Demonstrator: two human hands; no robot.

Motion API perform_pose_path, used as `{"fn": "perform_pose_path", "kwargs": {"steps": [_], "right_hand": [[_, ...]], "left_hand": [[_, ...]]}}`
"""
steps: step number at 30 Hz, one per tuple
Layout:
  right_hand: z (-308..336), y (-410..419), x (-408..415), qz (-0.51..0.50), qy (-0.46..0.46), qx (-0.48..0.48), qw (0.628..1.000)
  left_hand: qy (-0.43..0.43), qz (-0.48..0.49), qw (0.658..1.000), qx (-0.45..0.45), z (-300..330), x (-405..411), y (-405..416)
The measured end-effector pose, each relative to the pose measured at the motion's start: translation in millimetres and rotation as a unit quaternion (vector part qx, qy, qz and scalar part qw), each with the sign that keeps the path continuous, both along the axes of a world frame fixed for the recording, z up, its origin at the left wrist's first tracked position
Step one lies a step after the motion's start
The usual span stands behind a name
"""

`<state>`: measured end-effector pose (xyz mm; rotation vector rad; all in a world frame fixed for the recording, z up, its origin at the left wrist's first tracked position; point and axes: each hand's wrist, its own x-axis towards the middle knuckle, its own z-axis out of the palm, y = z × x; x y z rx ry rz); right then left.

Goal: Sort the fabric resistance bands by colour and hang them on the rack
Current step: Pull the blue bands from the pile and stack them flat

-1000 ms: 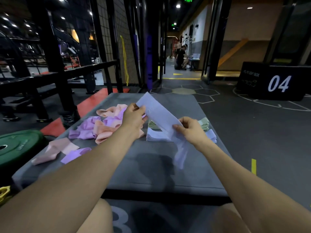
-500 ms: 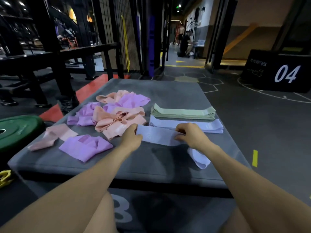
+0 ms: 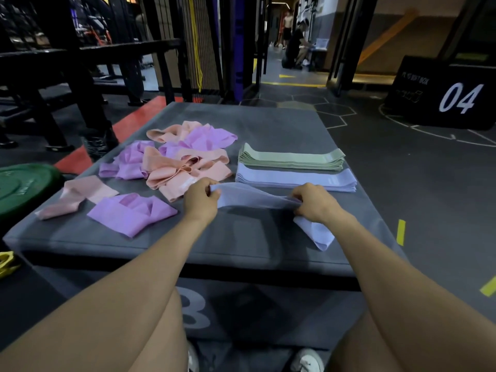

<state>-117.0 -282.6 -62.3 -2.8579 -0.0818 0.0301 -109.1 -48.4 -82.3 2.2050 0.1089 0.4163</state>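
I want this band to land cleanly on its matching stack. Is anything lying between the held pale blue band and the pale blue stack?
Nothing visible. The pale blue band, held by the left hand and right hand, sits just in front of the pale blue stack, with only bare box top between them.

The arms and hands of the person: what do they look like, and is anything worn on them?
Both arms are bare up to the frame edge: no sleeves show. The left hand and the right hand have no gloves, and I see no watch, bracelet or ring on either wrist or hand. No markings are visible on the forearms.
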Motion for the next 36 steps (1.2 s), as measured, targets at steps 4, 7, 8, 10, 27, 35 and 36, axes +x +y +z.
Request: {"fn": "perform_pose_path", "kwargs": {"steps": [4, 7, 8, 10, 27, 35, 36], "right_hand": [[7, -5, -8, -0.052, -0.011, -0.026, 0.998], [10, -12, -11, -0.085, -0.019, -0.031, 0.996], [10, -15, -11, -0.094, -0.018, -0.028, 0.995], [10, -20, -13, -0.113, -0.01, -0.013, 0.993], [-4, -65, -28, -0.238, 0.008, 0.251, 0.938], [-12, -70, -27, -0.269, -0.045, 0.341, 0.9], [-13, -70, -26, -0.275, -0.053, 0.347, 0.895]], "left_hand": [[-0.006, 0.053, 0.998, -0.028, 2, -1, 4], [0.002, 0.084, 0.996, -0.043, 3, -3, 8], [0.005, 0.085, 0.995, -0.042, 3, -4, 8], [0.015, 0.075, 0.996, -0.038, 0, -4, 8], [0.076, 0.059, 0.995, 0.009, -9, -2, 13], [0.058, 0.085, 0.989, -0.107, -9, -4, 12], [0.051, 0.087, 0.988, -0.117, -8, -4, 10]]}}
